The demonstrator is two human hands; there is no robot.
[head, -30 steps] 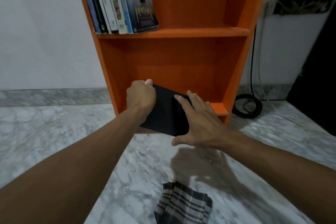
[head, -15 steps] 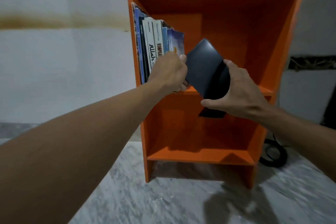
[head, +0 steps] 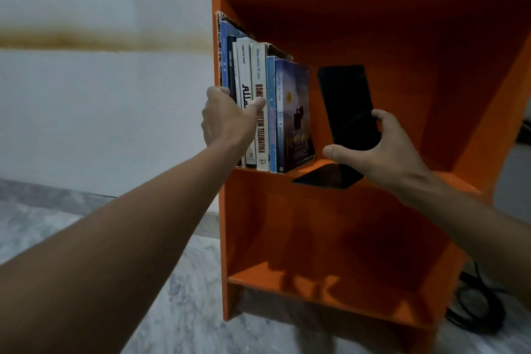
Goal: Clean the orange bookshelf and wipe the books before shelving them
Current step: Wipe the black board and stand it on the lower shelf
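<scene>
A pale wall (head: 100,109) with a brownish band across it fills the left, with a grey marbled floor (head: 186,310) below. The left arm reaches up from the lower left, and the left hand (head: 228,121) lies against the spines of the books (head: 270,112). Its thumb stretches across a white spine, but its fingers are bent away behind the knuckles, so I cannot tell whether they grip or only press. The books stand in a row at the left end of the middle shelf of the orange bookshelf (head: 402,23), hard against its left side. The last one, with a dark blue cover, faces partly outward.

Just right of that book, with a small gap between, stands a black bookend (head: 346,103). Its plate is upright and tilted a little, and its foot lies flat on the shelf edge. The right hand (head: 382,149) grasps it low down, thumb in front and fingers curled round the right edge. A black cable (head: 474,304) lies coiled on the floor at the lower right.
</scene>
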